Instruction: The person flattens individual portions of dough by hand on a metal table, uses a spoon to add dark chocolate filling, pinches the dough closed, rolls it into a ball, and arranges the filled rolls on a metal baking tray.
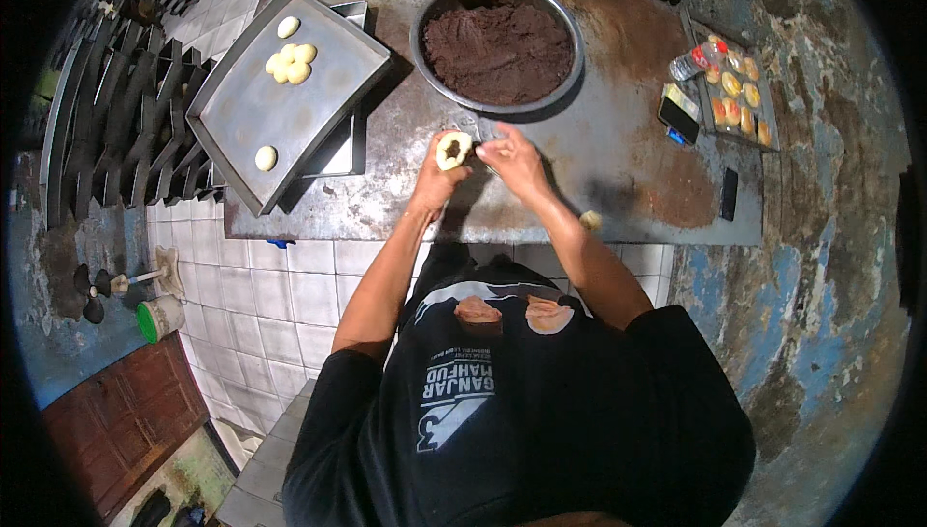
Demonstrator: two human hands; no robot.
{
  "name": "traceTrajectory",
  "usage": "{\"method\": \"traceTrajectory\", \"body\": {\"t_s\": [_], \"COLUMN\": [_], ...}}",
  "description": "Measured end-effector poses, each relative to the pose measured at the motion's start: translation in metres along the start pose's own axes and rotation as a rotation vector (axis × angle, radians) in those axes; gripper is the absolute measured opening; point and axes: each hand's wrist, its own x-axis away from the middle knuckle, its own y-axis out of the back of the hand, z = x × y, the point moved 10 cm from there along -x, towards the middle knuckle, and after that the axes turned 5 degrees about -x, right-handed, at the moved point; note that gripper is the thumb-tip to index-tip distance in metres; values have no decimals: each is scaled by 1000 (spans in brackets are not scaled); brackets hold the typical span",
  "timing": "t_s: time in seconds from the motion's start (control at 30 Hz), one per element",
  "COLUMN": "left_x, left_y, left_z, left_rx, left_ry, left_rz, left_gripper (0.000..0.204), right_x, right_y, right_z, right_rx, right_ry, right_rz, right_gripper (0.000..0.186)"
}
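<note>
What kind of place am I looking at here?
Probably a bakery kitchen: a large bowl of dark, filling-like paste, a metal tray with pale dough balls, and some browned buns on the right.

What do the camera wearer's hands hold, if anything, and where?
The left hand holds a filled dough piece by its outer side; whether the right hand grips anything is unclear.

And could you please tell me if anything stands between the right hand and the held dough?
No clear obstacle shows: the right hand is just beside the dough, with only something small and dark, too unclear to identify, between them.
</note>
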Motion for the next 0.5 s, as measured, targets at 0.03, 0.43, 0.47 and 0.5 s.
{"method": "traceTrajectory", "body": {"t_s": [0.03, 0.43, 0.47, 0.5], "left_x": [11, 84, 88, 94], "left_y": [-16, -122, -131, -140], "left_z": [-4, -35, -36, -41], "left_rx": [-14, 78, 75, 72], "left_ry": [-45, -37, -76, -108], "left_rz": [24, 44, 35, 26], "left_gripper": [70, 31, 29, 29], "right_x": [-2, 135, 142, 144], "right_y": [-1, 85, 83, 89], "right_z": [9, 108, 107, 93], "right_rx": [-126, 77, 179, 82], "right_ry": [-32, 468, 525, 384], "right_rz": [14, -123, -112, -118], "right_gripper": [60, 43, 43, 39]}}
